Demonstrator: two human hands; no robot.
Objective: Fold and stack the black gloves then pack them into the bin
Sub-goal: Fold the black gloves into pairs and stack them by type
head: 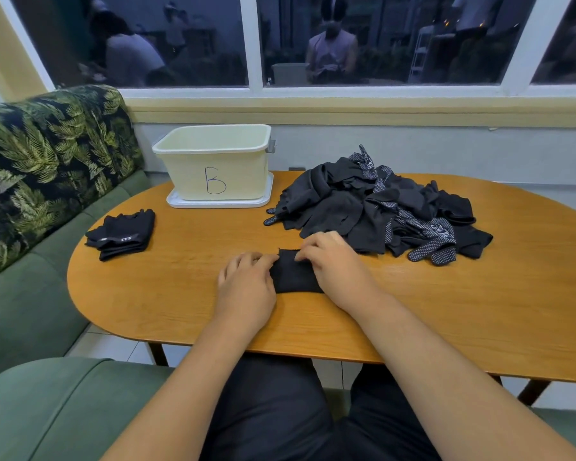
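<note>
A folded black glove (291, 272) lies flat on the wooden table (180, 294) between my hands. My left hand (246, 281) rests at its left edge, fingertips touching the cloth. My right hand (333, 264) lies on its right side, fingers curled and pinching the top edge. A loose pile of black gloves (376, 207), some with white dots, sits to the right and behind. A small stack of folded gloves (122, 234) lies at the left. The cream bin (217, 161) marked "B" stands at the back on its lid.
A green sofa with a leaf-print cushion (40, 154) runs along the table's left side and front. A window (313, 44) and low wall stand behind the table. My legs are under the near table edge.
</note>
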